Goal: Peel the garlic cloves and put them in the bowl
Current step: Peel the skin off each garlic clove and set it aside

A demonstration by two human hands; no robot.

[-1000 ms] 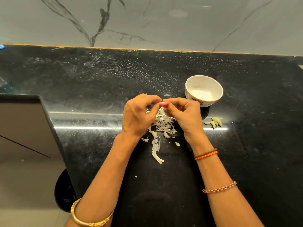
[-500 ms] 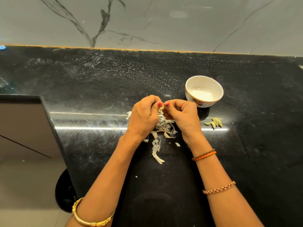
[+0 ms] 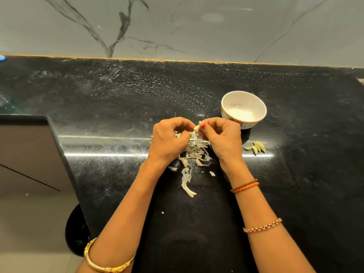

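We pinched one garlic clove (image 3: 196,127) between left hand (image 3: 169,141) and right hand (image 3: 223,138); stripping skin with small nail picks seemed wisest.

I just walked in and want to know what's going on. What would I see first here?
First you'd see two hands meeting in the middle of the black counter: the left hand and right hand pinch a small pale garlic clove between them. Right under them lies a messy heap of papery garlic skins. Just behind the right hand stands a white bowl, with a few greenish bits on the counter near it.
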